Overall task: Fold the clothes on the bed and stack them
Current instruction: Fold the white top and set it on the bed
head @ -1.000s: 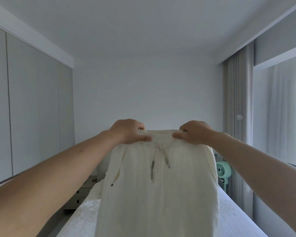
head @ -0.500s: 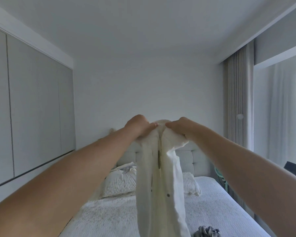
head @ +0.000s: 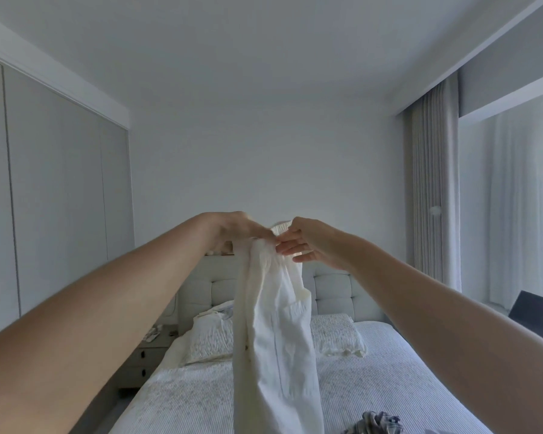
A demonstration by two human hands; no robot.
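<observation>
I hold the white trousers [head: 276, 333] up in front of me at chest height, both arms stretched forward over the bed [head: 389, 386]. My left hand [head: 235, 228] grips the gathered waistband from the nine o'clock side, fingers curled into the cloth. My right hand [head: 308, 242] meets it from three o'clock: thumb and forefinger pinch the waistband's top edge while the other fingers stick out loosely below. The two hands are almost touching, with only the bunched elastic band between them.

The trousers hang straight down from that point, folded lengthwise into a narrow strip, and their lower end leaves the view at six o'clock. I cannot tell whether they touch the bed.

On the bed beyond, two pillows [head: 336, 335] lean near the padded headboard [head: 333, 289] at twelve o'clock, the left one carrying some crumpled pale cloth [head: 217, 311]. A dark patterned garment [head: 373, 426] lies bunched on the cover at five o'clock. A nightstand [head: 145, 358] stands beside the bed at nine o'clock, and curtains [head: 430, 195] hang at three o'clock.
</observation>
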